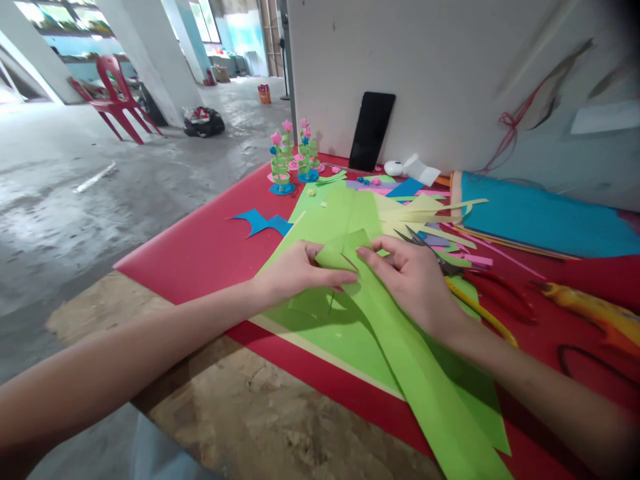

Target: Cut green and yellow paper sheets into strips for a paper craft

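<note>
A long strip of light green paper (400, 340) runs from between my hands down past the table's front edge. My left hand (305, 270) pinches its curled or folded far end between thumb and fingers. On the right side of that end, my right hand (410, 273) grips the strip with thumb and forefinger. Beneath both hands lie larger green sheets (320, 333). Just right of my right hand rest pliers (500, 293) with one red and one yellow handle, their dark pointed jaws partly behind that hand.
Small paper flower ornaments (281, 163) stand at the table's far corner. A dark phone (373, 130) leans on the wall. Paper scraps (425, 210), a blue cut-out (265, 223), blue sheets (540, 217) and a yellow-handled tool (590, 307) lie on the red covering (200, 247).
</note>
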Demonstrator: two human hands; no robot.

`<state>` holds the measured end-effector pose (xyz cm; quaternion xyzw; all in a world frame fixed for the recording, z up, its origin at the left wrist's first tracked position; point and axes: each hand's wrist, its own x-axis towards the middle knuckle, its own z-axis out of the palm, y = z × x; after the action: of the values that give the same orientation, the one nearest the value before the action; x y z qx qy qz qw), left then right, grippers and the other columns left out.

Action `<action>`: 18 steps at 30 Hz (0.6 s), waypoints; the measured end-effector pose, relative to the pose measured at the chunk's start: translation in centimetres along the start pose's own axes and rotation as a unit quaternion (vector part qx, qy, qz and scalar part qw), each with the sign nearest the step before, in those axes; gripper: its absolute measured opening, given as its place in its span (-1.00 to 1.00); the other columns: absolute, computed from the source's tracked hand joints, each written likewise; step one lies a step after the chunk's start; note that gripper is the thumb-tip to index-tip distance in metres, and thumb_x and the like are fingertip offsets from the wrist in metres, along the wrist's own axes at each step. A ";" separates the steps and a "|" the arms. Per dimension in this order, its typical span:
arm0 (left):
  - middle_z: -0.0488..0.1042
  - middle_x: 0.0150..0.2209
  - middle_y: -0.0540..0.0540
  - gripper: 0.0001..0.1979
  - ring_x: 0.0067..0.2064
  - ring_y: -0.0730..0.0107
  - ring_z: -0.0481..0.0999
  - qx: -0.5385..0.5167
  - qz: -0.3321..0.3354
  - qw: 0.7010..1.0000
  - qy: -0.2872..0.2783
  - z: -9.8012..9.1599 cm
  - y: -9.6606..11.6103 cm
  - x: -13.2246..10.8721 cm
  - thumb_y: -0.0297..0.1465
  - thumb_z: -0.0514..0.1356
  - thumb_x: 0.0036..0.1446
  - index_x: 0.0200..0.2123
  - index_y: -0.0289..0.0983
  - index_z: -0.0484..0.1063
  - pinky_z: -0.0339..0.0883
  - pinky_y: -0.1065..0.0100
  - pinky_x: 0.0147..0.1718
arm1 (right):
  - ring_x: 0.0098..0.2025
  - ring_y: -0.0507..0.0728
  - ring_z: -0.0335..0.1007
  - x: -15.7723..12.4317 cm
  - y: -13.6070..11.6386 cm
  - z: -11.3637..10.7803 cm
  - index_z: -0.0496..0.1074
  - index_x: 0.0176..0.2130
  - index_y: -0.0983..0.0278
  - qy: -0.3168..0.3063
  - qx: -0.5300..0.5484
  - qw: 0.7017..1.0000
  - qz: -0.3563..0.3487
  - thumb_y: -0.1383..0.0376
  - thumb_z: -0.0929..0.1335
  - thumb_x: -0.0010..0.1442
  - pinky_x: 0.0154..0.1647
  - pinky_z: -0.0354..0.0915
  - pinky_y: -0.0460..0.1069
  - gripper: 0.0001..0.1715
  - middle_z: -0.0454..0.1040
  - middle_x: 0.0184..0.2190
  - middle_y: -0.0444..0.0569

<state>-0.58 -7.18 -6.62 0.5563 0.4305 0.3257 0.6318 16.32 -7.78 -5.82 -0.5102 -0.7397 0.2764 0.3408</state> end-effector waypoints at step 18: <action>0.52 -0.58 -0.05 -0.81 -0.61 0.58 0.41 0.025 -0.019 0.999 0.039 0.5 -0.5 -0.3 -0.31 0.28 -0.16 -0.59 -0.35 0.47 0.21 0.57 -0.62 | -0.73 -0.08 -0.15 0.1 -0.1 -0.2 0.31 -0.44 0.23 -0.012 0.054 0.997 0.052 0.09 0.22 0.11 -0.74 -0.20 -0.10 -0.72 0.01 -0.76 -0.26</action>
<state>-0.25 -7.72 -7.04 0.5503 0.4733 0.3241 0.6067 16.42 -7.69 -5.62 -0.5254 -0.7004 0.3391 0.3440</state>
